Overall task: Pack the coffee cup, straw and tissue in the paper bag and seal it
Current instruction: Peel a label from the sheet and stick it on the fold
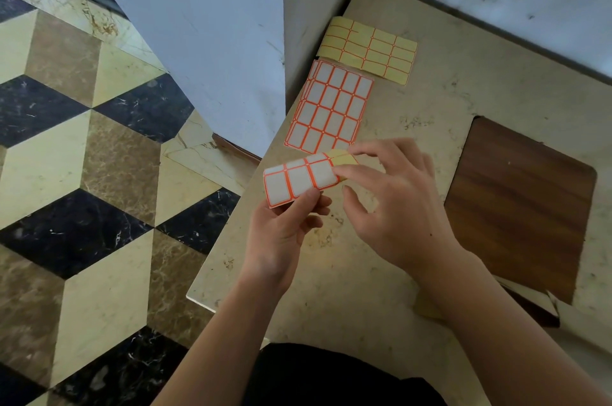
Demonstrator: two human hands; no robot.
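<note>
Sticker sheet (299,178), white labels with orange borders, 1 sheet, held above the near-left part of the table (447,97). It is gripped at its lower edge by the left hand (281,233), thumb on the printed face and fingers curled behind, so that the sheet is kept steady and tilted toward the camera. At its right end, where the yellow backing is bared, it is pinched between the thumb and forefinger of the right hand (390,203); the remaining fingers are loosely curled and hold nothing. Judged from this hold, a label is being peeled for sealing the bag, the sheet being braced by one hand so the other can lift an edge.

Coffee cup, straw, tissue and paper bag: not visible in this view; their position cannot be stated.

Full label sheets (331,107), same pattern, lying flat on the table just beyond the hands, apparently a small stack, kept within reach as stock.

Used sheet (371,49), yellow backing with orange outlines only, lying beyond the stack near the wall corner (314,8), apparently set aside once emptied.

Wooden board (520,203), dark brown, flat on the table to the right.

Tiled floor (82,157), cube pattern, to the left.

Writing: none legible; all labels are blank, no brand is shown.
</note>
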